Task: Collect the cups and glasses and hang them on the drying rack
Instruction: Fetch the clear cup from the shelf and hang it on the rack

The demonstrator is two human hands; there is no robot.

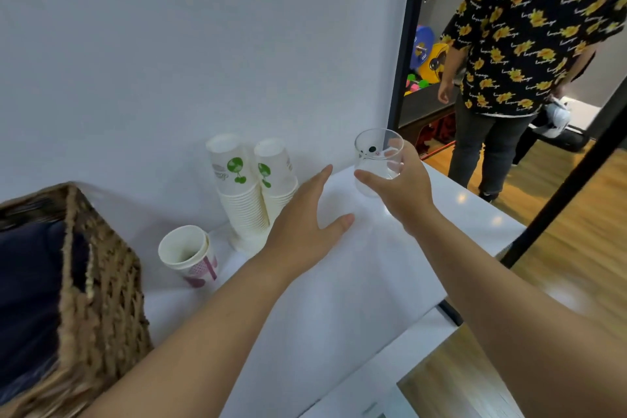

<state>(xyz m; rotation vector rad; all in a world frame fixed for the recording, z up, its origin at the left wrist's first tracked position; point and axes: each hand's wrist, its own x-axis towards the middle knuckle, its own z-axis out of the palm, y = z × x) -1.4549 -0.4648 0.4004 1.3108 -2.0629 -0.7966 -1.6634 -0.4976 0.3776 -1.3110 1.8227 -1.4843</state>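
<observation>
Your right hand [403, 187] is wrapped around a clear glass [377, 159], thumb on the near side and fingers curled round the far side, showing through the wall. You hold the glass upright, a little right of the frame's centre, above the far end of the white table [339, 309]; whether its base touches the tabletop cannot be told. Small dark and pink marks show on the glass wall.

Your left hand [302, 224] is spread flat, palm down, fingers stretched together toward the top of the frame and thumb angled out to the right. It holds nothing and sits just left of and below the glass, apart from it. Both forearms run in from the bottom edge.

Just left of your left hand, against the pale wall, stand two stacks of white paper cups [251, 193], upside down, printed with a green motif, leaning against each other. Lower left of them stands a single paper cup [188, 253] with a pink pattern, mouth up. At the left edge sits a woven basket [101, 285] with dark cloth inside.

In the upper right, beyond the table, another person [529, 44] in a black shirt with yellow flowers stands on the wooden floor [576, 231] by a dark doorway, holding something white in one hand.
</observation>
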